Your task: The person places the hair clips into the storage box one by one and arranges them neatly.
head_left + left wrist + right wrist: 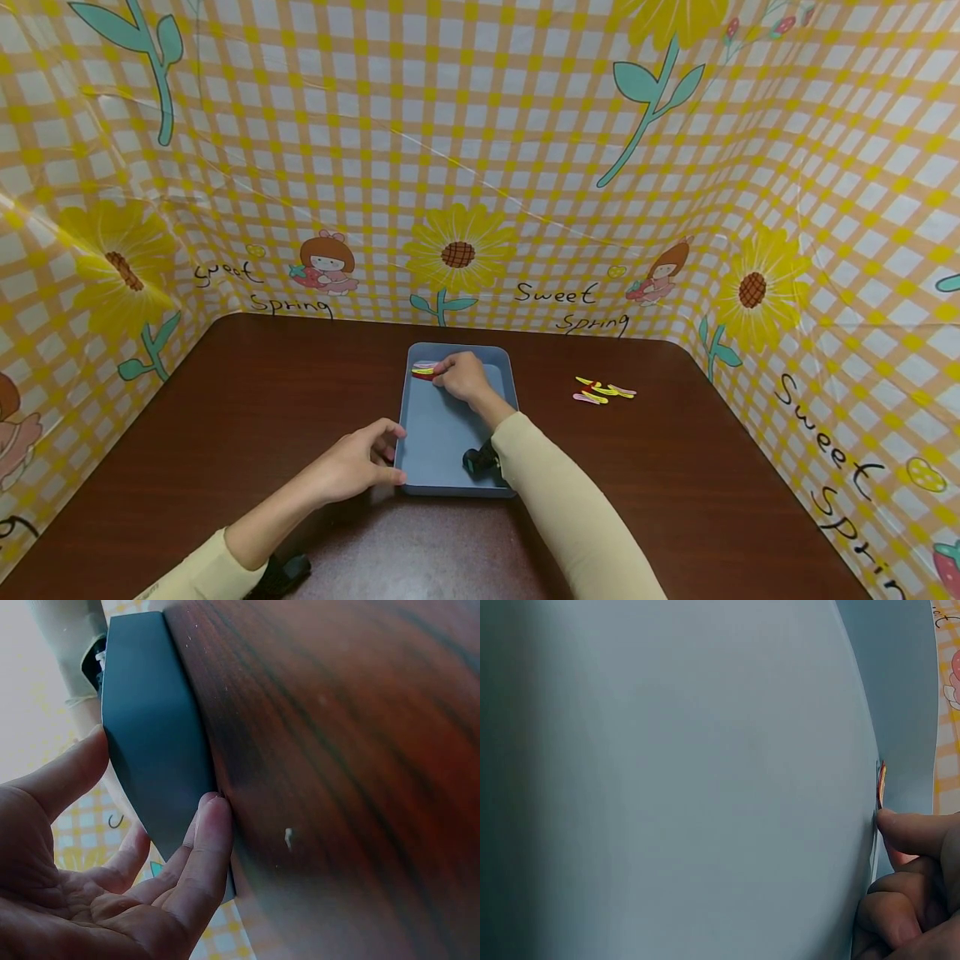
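My right hand [465, 378] reaches into the far left part of a blue-grey tray [454, 486]. Its thumb and index finger pinch a small red hair clip [423, 376], which appears as a thin red and yellow sliver [882, 784] near the tray wall in the right wrist view. Just beyond it in the tray lie yellow and pale hair clips [423, 365], partly hidden by the hand. My left hand [358, 461] touches the outside of the tray's left wall [154, 727], thumb at the rim and fingertips low on the wall, fingers loosely bent.
Right of the tray, a loose pile of yellow, red and pink hair clips [604, 391] lies on the dark wooden table [675, 500]. A checked, flower-printed cloth [480, 167] surrounds the table at the back and sides. A black wrist camera [480, 460] hangs over the tray's near right part.
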### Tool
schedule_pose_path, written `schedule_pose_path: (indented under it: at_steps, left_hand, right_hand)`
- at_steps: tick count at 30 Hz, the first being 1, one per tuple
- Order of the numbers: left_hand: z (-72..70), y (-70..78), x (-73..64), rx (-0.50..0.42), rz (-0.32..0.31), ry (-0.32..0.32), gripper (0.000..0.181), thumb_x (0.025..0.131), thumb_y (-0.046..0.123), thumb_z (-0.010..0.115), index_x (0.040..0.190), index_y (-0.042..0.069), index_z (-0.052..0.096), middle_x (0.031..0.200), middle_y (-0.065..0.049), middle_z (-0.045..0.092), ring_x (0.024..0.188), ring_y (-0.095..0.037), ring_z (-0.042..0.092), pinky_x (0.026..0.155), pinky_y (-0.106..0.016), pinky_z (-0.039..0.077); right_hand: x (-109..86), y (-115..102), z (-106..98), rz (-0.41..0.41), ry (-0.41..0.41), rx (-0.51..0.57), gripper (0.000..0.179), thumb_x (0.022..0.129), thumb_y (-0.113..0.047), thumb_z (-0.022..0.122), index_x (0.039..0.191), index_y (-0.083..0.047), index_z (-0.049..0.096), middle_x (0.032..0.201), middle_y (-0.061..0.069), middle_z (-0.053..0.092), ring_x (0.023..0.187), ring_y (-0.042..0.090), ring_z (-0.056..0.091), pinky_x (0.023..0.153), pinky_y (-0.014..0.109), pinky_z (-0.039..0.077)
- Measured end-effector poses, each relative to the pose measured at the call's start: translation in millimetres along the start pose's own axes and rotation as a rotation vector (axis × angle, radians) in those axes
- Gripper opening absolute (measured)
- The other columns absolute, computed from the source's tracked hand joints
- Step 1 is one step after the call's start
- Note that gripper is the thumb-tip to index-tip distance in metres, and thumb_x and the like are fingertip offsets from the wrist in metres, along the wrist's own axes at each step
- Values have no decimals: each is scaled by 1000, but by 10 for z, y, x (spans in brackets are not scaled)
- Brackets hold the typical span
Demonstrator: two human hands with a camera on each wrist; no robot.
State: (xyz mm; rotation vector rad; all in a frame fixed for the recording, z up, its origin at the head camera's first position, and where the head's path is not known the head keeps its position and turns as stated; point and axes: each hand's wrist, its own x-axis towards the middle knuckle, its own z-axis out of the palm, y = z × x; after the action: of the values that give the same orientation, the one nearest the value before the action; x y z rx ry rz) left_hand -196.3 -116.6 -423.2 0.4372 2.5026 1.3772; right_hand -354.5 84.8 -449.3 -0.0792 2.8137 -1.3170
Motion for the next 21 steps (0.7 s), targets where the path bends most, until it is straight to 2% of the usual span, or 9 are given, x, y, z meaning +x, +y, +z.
schedule_pose_path:
  at_steps: [14,21]
  left_hand:
    - [-3,-27,5,-11,4,-10,55,82,17,84,128,6,57,102,-11,64,85,-18,63,70,-35,50]
    - [-9,-46,3,-7,12,-16,55,82,19,84,128,7,57,104,-11,64,86,-18,63,71,-35,50]
  right_hand:
    - [-9,-14,-17,5,6,21,7,88,-6,76,94,-4,76,112,14,71,95,24,61,81,36,49]
    - [-15,-4,-93,19,-42,70,11,89,-9,75,99,-4,76,116,14,69,95,23,59,73,30,45]
